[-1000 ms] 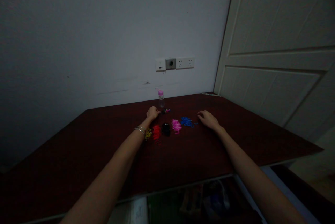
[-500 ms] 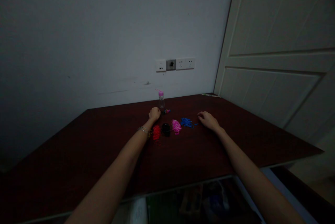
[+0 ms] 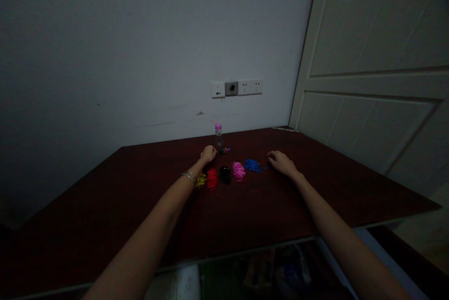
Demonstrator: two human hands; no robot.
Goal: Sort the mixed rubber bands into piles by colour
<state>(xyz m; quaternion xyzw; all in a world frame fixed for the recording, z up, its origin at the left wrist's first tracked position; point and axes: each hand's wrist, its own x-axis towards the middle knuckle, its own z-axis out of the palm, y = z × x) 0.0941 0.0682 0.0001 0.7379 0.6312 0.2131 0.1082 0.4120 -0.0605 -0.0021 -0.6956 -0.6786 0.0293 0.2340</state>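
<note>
Five small heaps of rubber bands lie in a row on the dark red table (image 3: 105, 206): yellow (image 3: 200, 180), red (image 3: 212, 177), black (image 3: 225, 174), pink (image 3: 239, 170) and blue (image 3: 251, 165). My left hand (image 3: 208, 154), a bracelet on its wrist, is curled closed just behind the red heap, next to a small mixed clump of bands (image 3: 224, 151). Whether it holds anything is hidden. My right hand (image 3: 281, 162) rests on the table to the right of the blue heap, fingers loosely spread.
A small clear bottle with a pink cap (image 3: 218, 133) stands near the wall behind the heaps. Wall sockets (image 3: 236, 88) sit above it. A white panelled door (image 3: 379, 85) closes the right side. Dim objects lie below the table's near edge (image 3: 245, 272).
My left hand has stayed by the mixed clump, shifting only slightly. The view has drifted a little, and the yellow heap shows again beside my left wrist.
</note>
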